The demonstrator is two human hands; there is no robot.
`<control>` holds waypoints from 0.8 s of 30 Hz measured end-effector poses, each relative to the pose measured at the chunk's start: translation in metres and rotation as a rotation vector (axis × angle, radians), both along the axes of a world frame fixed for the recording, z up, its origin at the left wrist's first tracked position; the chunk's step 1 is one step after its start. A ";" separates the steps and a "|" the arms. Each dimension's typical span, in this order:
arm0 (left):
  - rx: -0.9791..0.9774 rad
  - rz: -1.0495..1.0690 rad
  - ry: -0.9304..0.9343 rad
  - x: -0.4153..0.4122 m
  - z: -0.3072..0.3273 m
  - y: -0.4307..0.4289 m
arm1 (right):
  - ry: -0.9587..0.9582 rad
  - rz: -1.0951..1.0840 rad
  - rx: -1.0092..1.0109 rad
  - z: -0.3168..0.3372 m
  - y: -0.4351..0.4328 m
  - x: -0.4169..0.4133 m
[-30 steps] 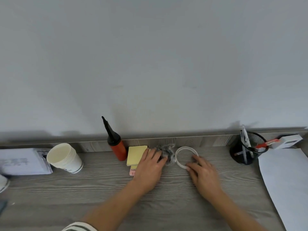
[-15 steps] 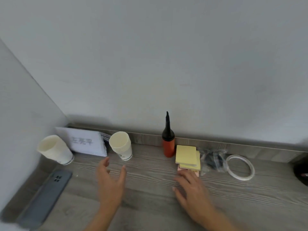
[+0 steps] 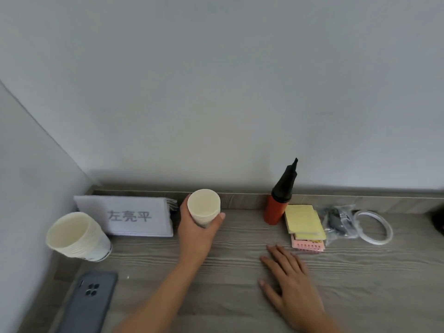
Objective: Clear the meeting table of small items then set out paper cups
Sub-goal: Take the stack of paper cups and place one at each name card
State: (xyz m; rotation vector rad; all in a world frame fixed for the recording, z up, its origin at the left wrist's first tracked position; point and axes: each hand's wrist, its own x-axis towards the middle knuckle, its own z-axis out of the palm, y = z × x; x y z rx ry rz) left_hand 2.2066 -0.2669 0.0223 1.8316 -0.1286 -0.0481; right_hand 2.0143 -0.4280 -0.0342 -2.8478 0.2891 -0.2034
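My left hand (image 3: 195, 233) grips a small stack of white paper cups (image 3: 204, 207) standing near the table's back edge. A second, taller stack of paper cups (image 3: 77, 236) sits at the far left. My right hand (image 3: 290, 284) lies flat on the wooden table (image 3: 228, 296), fingers straight, just in front of the sticky notes. Small items are lined up along the back: an orange pump with a black nozzle (image 3: 278, 203), yellow sticky notes on a pink pad (image 3: 304, 224), a clear bag of dark parts (image 3: 338, 219) and a roll of tape (image 3: 373, 227).
A white name card with printed characters (image 3: 125, 216) stands between the two cup stacks. A grey phone (image 3: 89, 304) lies face down at the front left. Walls close off the back and the left side.
The view has swung left from the tape and pen holder. My left hand left the bag, reached over and took hold of the cup stack. My right hand left the tape and now lies flat.
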 end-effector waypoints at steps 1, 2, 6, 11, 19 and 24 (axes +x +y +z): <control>0.003 -0.019 -0.015 0.003 0.002 -0.001 | 0.009 -0.007 -0.004 0.002 0.000 0.000; 0.007 -0.045 -0.026 0.005 0.004 -0.002 | 0.013 -0.014 -0.007 0.003 0.001 -0.001; 0.057 -0.196 -0.131 -0.002 0.017 -0.004 | 0.037 -0.093 0.041 0.012 0.005 -0.002; 0.261 -0.532 -0.406 -0.035 0.047 -0.018 | -0.014 -0.353 0.461 0.058 -0.001 -0.024; 0.317 -1.025 -0.843 -0.149 0.092 -0.063 | -0.457 -0.645 0.884 0.171 -0.004 -0.141; 0.357 -1.286 -0.927 -0.229 0.101 -0.076 | -0.467 -0.858 0.978 0.167 0.014 -0.224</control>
